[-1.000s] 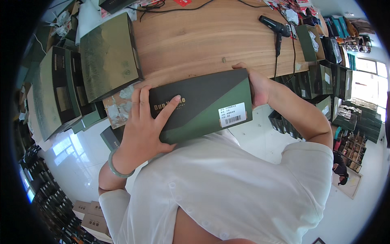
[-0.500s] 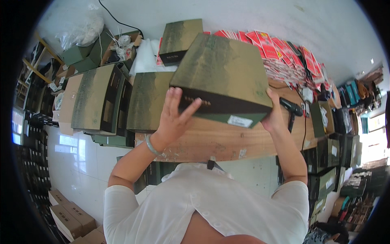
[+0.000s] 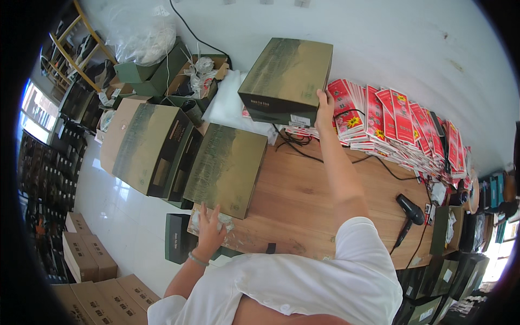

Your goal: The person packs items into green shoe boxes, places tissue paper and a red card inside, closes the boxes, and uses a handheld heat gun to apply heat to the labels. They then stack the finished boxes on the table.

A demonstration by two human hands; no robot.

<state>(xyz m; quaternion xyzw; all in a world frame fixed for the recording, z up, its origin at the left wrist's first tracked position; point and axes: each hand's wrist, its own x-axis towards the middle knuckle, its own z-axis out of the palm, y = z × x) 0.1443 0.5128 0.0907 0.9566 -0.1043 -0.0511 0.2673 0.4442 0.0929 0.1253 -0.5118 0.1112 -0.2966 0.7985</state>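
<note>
My right hand (image 3: 325, 111) grips the right front edge of a green-brown cardboard box (image 3: 295, 67), at the back against the wall. Its lid is printed in olive and tan and its dark front carries a white label. What lies under the box is hidden. My left hand (image 3: 209, 232) holds nothing, its fingers spread at the near edge of a second such box (image 3: 226, 168) on the left of the table. I cannot tell whether the fingertips touch that box.
More matching boxes (image 3: 143, 146) stand farther left. Red printed packets (image 3: 398, 116) lie piled along the wall. A black hair dryer (image 3: 410, 210) and cables are on the wooden table (image 3: 303, 200). Brown cartons (image 3: 89, 254) sit on the floor at left, dark boxes (image 3: 436, 276) at lower right.
The box that both hands held up has moved away to the back by the wall. My left hand has let go of it and come down near the other box. The view has shifted.
</note>
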